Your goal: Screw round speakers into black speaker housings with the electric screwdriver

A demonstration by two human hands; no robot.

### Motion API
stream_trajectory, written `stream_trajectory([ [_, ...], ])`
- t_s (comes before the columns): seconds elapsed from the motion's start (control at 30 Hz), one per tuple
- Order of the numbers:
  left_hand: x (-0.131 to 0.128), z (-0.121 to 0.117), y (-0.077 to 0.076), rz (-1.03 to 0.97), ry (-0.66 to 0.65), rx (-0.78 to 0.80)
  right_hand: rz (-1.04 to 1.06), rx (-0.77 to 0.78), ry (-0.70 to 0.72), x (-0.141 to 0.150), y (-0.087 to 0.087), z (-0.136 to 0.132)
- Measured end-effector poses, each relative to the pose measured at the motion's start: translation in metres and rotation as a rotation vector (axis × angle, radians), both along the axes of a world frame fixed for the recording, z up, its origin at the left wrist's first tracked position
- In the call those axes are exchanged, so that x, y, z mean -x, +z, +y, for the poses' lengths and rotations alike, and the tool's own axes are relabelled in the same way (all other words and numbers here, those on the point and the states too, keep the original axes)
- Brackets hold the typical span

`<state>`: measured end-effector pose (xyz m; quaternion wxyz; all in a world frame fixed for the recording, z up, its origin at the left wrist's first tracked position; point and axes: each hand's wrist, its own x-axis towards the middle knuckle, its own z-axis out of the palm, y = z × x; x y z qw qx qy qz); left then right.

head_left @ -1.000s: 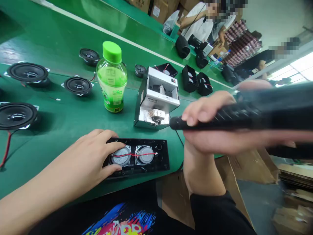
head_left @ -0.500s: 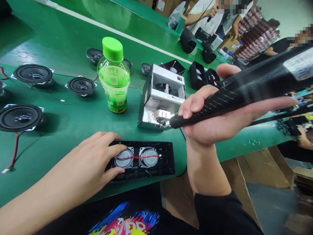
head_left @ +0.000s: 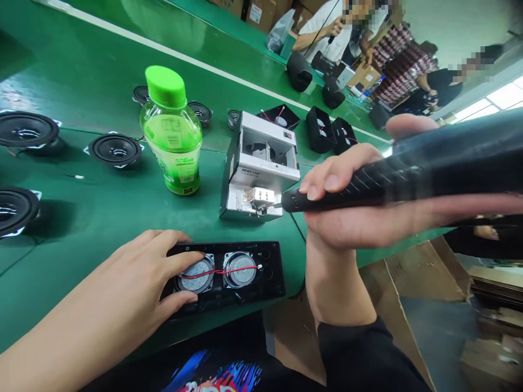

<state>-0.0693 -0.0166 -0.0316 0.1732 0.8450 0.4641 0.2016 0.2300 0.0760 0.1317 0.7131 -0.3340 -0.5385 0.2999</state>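
Note:
My left hand point(head_left: 149, 280) grips the left end of a black speaker housing point(head_left: 272, 291), thumb and index finger over its near speaker. Two round silver-backed speakers point(head_left: 241, 270) sit side by side in the housing, with a red wire running across them to a small white plug. My right hand point(head_left: 343, 201) is wrapped round a black electric screwdriver point(head_left: 368, 177), held nearly level. Its tip is at the front of a silver-and-black screw feeder point(head_left: 265, 173), beside the small metal block there. Whether a screw is on the bit is too small to tell.
A green-capped drink bottle point(head_left: 174, 147) stands left of the feeder. Loose black speakers point(head_left: 116, 148) lie further left, some with wires. Open black housings point(head_left: 321, 130) are behind the feeder. A co-worker point(head_left: 327, 30) is across the bench; a cardboard box point(head_left: 425, 272) stands at lower right.
The view has shifted, so the bench things sit further left. Both hands keep their hold; the screwdriver tip stays at the feeder's front.

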Motion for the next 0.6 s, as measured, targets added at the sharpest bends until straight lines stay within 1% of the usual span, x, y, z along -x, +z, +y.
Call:
stream_trajectory([
  [0.07,0.002,0.001,-0.003,0.006,-0.004,0.009,-0.012,0.032,0.005,0.003,-0.003,0.009],
  [0.17,0.004,0.001,-0.004,0.012,-0.012,0.009,0.001,0.073,0.060,0.008,-0.006,0.016],
  [0.3,0.004,0.001,-0.005,0.024,0.001,-0.002,0.038,0.062,0.077,0.011,-0.010,0.018],
  [0.47,0.003,0.001,-0.008,0.017,-0.005,-0.019,0.040,0.046,0.105,0.007,-0.017,0.022],
  [0.6,0.004,0.001,-0.009,0.014,0.007,0.027,0.016,0.015,0.166,0.003,-0.020,0.021],
])
